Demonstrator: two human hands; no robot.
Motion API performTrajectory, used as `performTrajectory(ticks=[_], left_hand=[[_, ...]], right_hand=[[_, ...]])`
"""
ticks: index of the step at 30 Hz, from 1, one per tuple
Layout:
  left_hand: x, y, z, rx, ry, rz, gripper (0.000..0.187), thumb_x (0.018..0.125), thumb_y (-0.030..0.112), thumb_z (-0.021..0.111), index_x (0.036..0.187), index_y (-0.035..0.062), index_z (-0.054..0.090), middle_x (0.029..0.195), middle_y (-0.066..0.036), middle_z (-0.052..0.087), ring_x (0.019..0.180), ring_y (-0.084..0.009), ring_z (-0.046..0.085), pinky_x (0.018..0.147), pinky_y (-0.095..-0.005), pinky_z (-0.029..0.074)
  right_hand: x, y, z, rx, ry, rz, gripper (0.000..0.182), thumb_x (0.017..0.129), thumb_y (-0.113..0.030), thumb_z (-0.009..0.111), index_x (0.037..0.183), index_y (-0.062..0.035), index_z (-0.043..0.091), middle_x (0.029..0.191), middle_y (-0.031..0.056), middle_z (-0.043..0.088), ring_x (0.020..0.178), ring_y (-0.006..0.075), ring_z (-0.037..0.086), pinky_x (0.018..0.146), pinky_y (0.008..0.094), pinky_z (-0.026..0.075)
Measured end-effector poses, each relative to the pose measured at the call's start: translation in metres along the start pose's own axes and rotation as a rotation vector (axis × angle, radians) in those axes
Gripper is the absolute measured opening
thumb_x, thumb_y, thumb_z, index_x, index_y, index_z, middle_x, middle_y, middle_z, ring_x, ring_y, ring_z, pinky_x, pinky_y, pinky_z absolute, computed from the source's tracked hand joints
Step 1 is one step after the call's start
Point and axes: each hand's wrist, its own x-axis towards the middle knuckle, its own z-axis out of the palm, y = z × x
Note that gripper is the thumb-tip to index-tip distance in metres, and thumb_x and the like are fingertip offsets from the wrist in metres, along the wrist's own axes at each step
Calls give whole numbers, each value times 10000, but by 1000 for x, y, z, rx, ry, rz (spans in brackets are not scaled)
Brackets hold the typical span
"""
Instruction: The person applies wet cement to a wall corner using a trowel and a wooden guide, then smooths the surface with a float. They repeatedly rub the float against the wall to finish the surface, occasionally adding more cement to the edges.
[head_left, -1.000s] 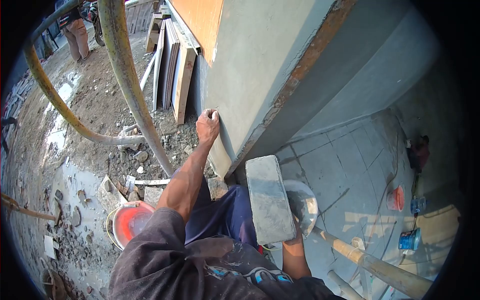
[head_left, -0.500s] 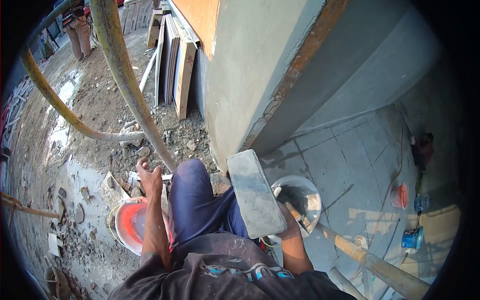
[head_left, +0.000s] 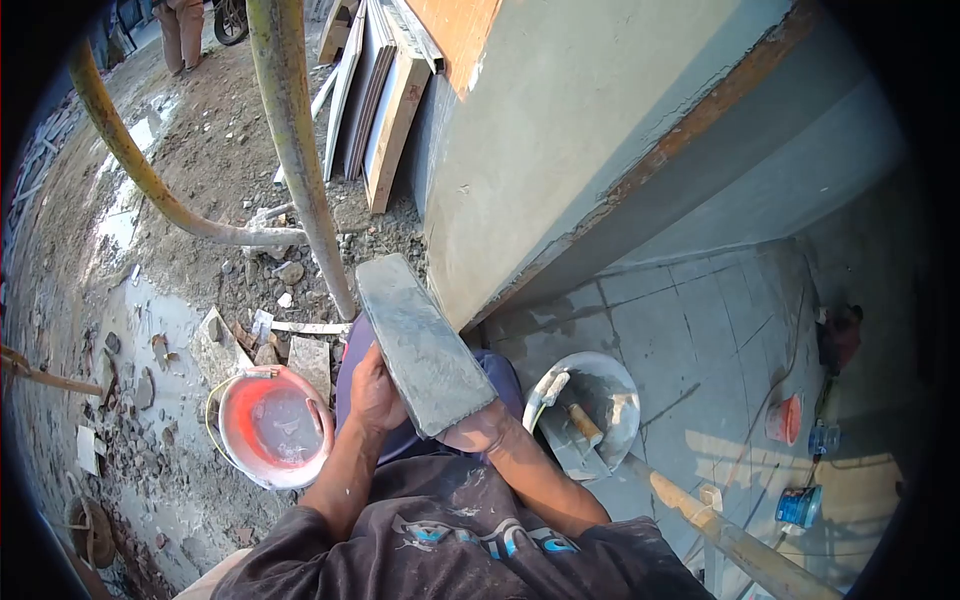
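Observation:
A grey rectangular plastering float [head_left: 420, 340], its broad face smeared with cement, is tilted up in front of my torso. My left hand [head_left: 378, 393] is closed against its left long edge. At the lower end, my right hand [head_left: 474, 428] holds it from underneath; most of those fingers and any handle are hidden behind the board. To the right stands a whitish bucket [head_left: 628, 385] with grey mortar inside. A trowel with a wooden handle [head_left: 584, 425] rests in that bucket. Left of my knee is a red-and-white bucket [head_left: 232, 440] holding cloudy liquid.
A plastered wall corner [head_left: 530, 150] rises ahead. Yellow metal tubes [head_left: 285, 130] stand at the left over rubble ground. Boards [head_left: 385, 110] lean on the wall. A wooden pole [head_left: 740, 540] crosses the tiled floor at lower right. A person [head_left: 183, 35] stands far left.
The float has moved left, in front of my body. My left hand, lifted by itself before, has come in to the float's edge. My right hand still holds it.

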Motion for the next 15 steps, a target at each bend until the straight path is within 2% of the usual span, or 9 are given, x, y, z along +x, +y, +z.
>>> performTrajectory(ticks=[2, 3, 6, 7, 8, 10, 11, 14, 15], left_hand=[[7, -2, 11, -74, -33, 31, 429, 1052, 341, 450, 1300, 6, 552, 1270, -140, 635, 1164, -276, 604, 1029, -452, 463], [13, -1, 15, -110, -55, 50, 427, 1052, 343, 454, 1293, 5, 556, 1264, -140, 638, 1155, -275, 610, 1027, -453, 465], [34, -10, 1, -11, 68, 74, 417, 1047, 352, 480, 1267, 10, 574, 1240, -134, 649, 1146, -268, 614, 1027, -457, 462], [39, -3, 2, -90, 111, 53, 400, 1046, 337, 493, 1253, 5, 577, 1188, -128, 671, 1058, -255, 658, 947, -437, 527], [46, 8, 2, 16, 206, 96, 396, 1048, 333, 489, 1246, 3, 580, 1164, -126, 678, 1019, -251, 669, 909, -426, 547], [67, 38, -1, 235, 393, 178, 388, 1051, 325, 480, 1231, -3, 585, 1117, -123, 692, 943, -242, 693, 832, -404, 587], [83, 50, -15, 277, 333, 149, 388, 1049, 324, 484, 1224, -7, 587, 1086, -124, 697, 905, -237, 702, 789, -387, 600], [135, 73, -35, 301, 220, -40, 401, 1037, 339, 512, 1217, -11, 592, 1052, -129, 703, 898, -234, 709, 780, -380, 608], [152, 80, -38, 293, 193, -118, 408, 1032, 346, 524, 1216, -11, 593, 1050, -132, 703, 914, -235, 709, 796, -385, 605]], right_hand=[[4, -2, -1, 130, -26, 75, 448, 965, -446, 556, 1298, -150, 603, 1241, 47, 669, 1076, 235, 658, 859, 455, 551], [2, -5, 4, 115, 66, 49, 370, 954, -399, 594, 1216, -142, 644, 1176, 31, 696, 994, 228, 683, 844, 433, 552], [-15, -17, -20, 59, 192, 46, 330, 934, -330, 651, 1187, -119, 653, 1113, 49, 702, 912, 217, 685, 831, 423, 553], [-24, -25, -7, -49, 307, 16, 317, 964, -280, 625, 1194, -63, 644, 1007, 75, 695, 771, 176, 635, 757, 376, 526], [-27, -40, 20, -270, 563, 45, 279, 967, -255, 645, 1139, -36, 649, 874, 40, 646, 694, 117, 595, 722, 342, 539], [-37, -61, 50, -838, 930, -248, 295, 986, -248, 625, 1161, -10, 629, 841, 10, 599, 656, 44, 530, 580, 196, 444], [-38, -75, 64, -1016, 980, -544, 304, 983, -218, 616, 1188, 6, 607, 819, -15, 553, 645, 30, 479, 570, 188, 417], [-26, -112, 138, -1397, 895, -1341, 375, 979, -194, 626, 1277, 15, 535, 816, -7, 510, 648, 46, 434, 575, 188, 395], [-27, -110, 137, -1392, 906, -1346, 375, 979, -194, 626, 1277, 15, 535, 816, -7, 510, 648, 46, 434, 575, 188, 395]])
